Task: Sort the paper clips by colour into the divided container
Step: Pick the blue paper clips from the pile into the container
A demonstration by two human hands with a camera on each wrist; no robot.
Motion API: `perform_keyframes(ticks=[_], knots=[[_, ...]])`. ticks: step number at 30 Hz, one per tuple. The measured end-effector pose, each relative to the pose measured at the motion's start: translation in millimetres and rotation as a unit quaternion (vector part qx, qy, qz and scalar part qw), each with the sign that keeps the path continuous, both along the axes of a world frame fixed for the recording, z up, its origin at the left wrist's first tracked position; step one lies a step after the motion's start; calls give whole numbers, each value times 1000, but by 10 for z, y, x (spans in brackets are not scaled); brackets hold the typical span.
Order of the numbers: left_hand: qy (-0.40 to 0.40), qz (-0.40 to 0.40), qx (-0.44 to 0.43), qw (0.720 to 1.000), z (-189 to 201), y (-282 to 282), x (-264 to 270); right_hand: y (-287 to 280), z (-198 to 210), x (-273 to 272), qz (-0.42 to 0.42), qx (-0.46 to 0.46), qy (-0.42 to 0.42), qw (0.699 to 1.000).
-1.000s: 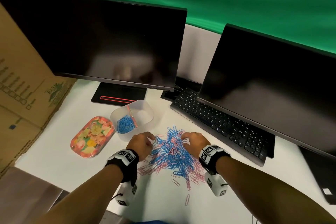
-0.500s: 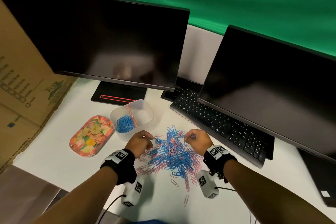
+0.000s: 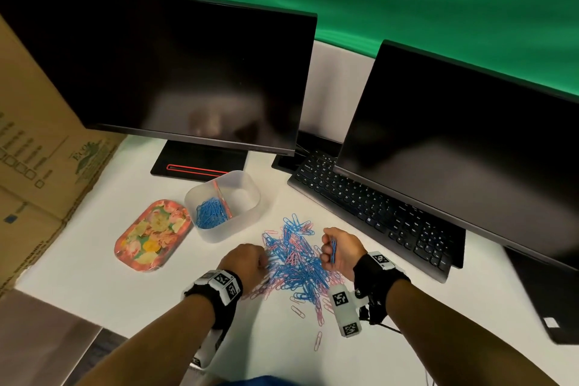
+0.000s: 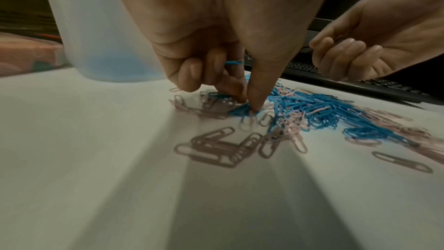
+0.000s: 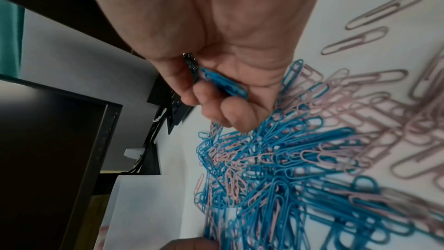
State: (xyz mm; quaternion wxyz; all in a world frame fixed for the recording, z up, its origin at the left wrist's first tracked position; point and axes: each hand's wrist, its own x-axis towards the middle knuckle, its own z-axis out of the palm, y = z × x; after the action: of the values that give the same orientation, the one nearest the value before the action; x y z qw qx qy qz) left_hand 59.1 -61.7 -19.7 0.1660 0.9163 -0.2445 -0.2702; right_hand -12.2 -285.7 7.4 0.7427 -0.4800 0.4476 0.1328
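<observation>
A heap of blue and pink paper clips (image 3: 297,263) (image 5: 300,159) lies on the white desk. A translucent container (image 3: 224,204) with a pink divider stands behind it; blue clips (image 3: 211,213) fill its left compartment. My left hand (image 3: 250,263) (image 4: 242,100) pinches blue clips at the heap's left edge, with another blue clip tucked in its curled fingers. My right hand (image 3: 336,249) (image 5: 223,91) is raised off the heap's right side, fingers curled round a few blue clips (image 5: 224,85).
A flowered tray (image 3: 153,235) lies left of the container. Two dark monitors (image 3: 163,72) (image 3: 470,147) and a black keyboard (image 3: 369,210) stand close behind. A cardboard box (image 3: 37,141) lines the left side. Loose pink clips (image 3: 318,340) lie toward me.
My right hand has lifted off the heap and turned palm-up with blue clips in it. My left hand stays at the heap's left edge, picking.
</observation>
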Motion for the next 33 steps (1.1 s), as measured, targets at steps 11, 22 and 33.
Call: perform_keyframes(ticks=[11, 22, 33], knots=[[-54, -20, 24, 998, -29, 21, 22, 81, -34, -29, 104, -98, 20, 989], [-8, 16, 20, 1000, -42, 85, 72, 254, -48, 7, 255, -233, 10, 938], [90, 112, -116, 983, 121, 189, 116, 506, 79, 189, 285, -206, -36, 935]])
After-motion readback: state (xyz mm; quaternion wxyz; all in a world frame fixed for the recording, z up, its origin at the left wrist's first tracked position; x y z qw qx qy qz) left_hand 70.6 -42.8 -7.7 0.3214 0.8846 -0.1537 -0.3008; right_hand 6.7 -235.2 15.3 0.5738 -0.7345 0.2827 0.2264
